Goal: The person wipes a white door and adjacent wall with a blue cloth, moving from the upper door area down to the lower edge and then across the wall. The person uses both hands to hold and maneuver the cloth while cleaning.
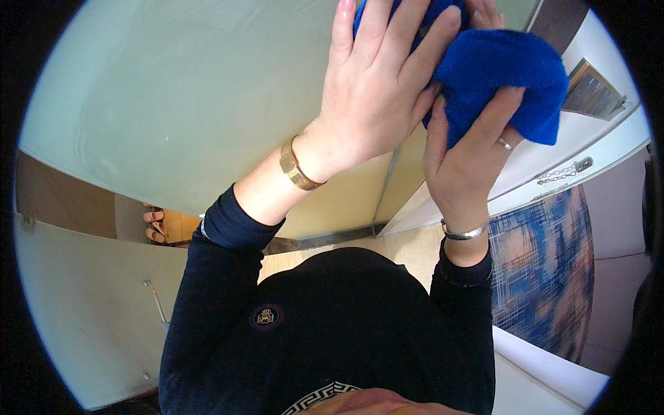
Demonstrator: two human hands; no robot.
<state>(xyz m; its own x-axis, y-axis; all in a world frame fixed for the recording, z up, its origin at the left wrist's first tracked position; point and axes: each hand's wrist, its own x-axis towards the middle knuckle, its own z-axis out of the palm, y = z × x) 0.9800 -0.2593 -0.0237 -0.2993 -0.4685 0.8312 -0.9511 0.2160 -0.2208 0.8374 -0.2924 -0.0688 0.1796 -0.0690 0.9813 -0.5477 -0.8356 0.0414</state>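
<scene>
A bunched blue cloth [500,62] is up at the top of the view, against a pale greenish glass panel [181,88]. My left hand [373,88], with a gold mesh band at the wrist, lies over the cloth's left part with its fingers spread. Some of that cloth is hidden beneath the fingers. My right hand [469,161], wearing a ring and a silver bangle, grips the cloth's right part, thumb and fingers around its folds. Behind the cloth, a faint piece of a hand [485,13] shows, probably a reflection in the glass.
A door edge with a chain latch [565,171] runs along the right. Beyond it lies a blue and orange patterned mat [542,270]. Pink slippers [154,224] stand lower left, above a pale panel with a slim metal handle [155,301]. A dark rail [332,238] borders the floor.
</scene>
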